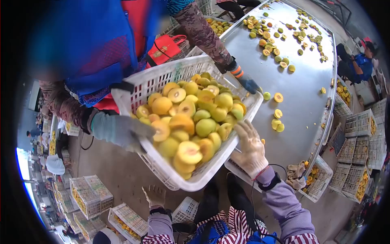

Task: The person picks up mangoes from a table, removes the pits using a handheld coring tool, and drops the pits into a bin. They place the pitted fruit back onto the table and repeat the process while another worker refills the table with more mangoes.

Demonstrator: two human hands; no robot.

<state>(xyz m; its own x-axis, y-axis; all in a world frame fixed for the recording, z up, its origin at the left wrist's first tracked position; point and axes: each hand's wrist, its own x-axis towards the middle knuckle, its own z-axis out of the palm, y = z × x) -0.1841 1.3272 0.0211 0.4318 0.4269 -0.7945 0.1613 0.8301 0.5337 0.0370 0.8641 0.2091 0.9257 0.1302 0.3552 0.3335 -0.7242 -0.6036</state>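
A white plastic crate (pixel 187 186) full of whole and halved yellow-green stone fruit (pixel 205 127) hangs tilted in front of me. A co-worker's grey-gloved hand (pixel 122 132) grips its left side, and that person's other gloved hand (pixel 248 83) is at the far right corner. My right hand (pixel 252 150), in a pale work glove, is against the crate's near right side, fingers stretched along the rim. A thin, pale sliver shows by its thumb, too small to name. Below the crate, my left hand (pixel 155 196), also gloved, is open with fingers apart and touches nothing visible.
A metal sorting table (pixel 243 49) with scattered cut fruit extends ahead to the right. Stacked crates (pixel 353 150) stand at right, others (pixel 91 195) at lower left. A fruit crate (pixel 321 191) and used gloves (pixel 296 175) sit by the table's near corner. Another person (pixel 359 61) sits beyond.
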